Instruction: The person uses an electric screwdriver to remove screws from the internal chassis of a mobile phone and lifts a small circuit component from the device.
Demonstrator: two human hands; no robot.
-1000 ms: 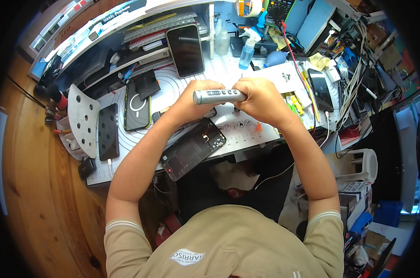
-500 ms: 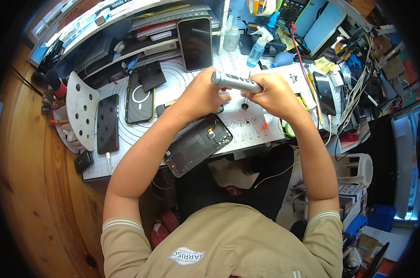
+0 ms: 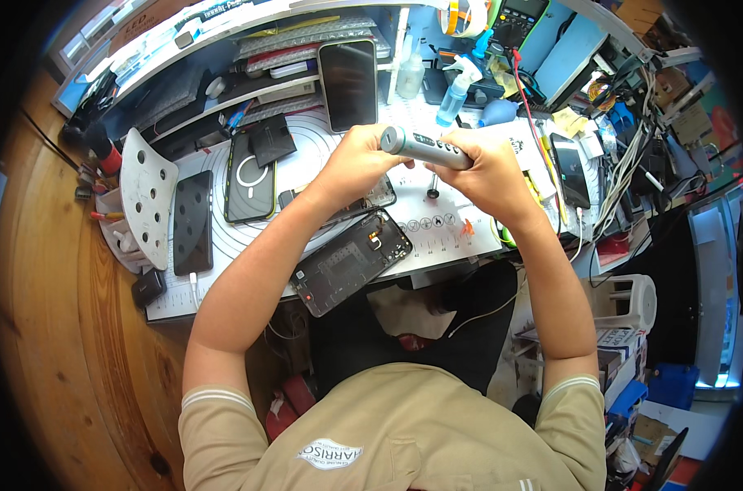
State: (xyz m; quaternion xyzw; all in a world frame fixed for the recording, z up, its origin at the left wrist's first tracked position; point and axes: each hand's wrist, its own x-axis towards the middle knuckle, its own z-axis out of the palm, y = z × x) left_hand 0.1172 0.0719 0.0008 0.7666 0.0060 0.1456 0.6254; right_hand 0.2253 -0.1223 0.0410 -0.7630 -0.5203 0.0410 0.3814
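My right hand (image 3: 498, 172) is wrapped round a silver, pen-like electric screwdriver (image 3: 429, 149) with dark buttons along its side. Its near end points up and left, toward my left hand (image 3: 359, 168). Bent inward, the fingers of my left hand are partly hidden by the screwdriver; whatever they pinch does not show. Below that hand lies an opened phone part (image 3: 379, 195), half covered by the wrist. A dark phone housing (image 3: 351, 262) with its inside up rests at the mat's front edge. Beneath the screwdriver is a small black round-ended piece (image 3: 433, 194).
Left on the mat are a dark phone (image 3: 193, 221) with a cable and a phone with a ring on its back (image 3: 248, 184). A large phone (image 3: 348, 86) leans upright at the shelf. Farther back stand a spray bottle (image 3: 457, 92) and a multimeter (image 3: 514, 20). Cables (image 3: 633, 155) hang at right.
Both hands and the screwdriver have shifted slightly to the right. The left hand has lifted off the opened phone part, so more of it shows. The right hand keeps its grip.
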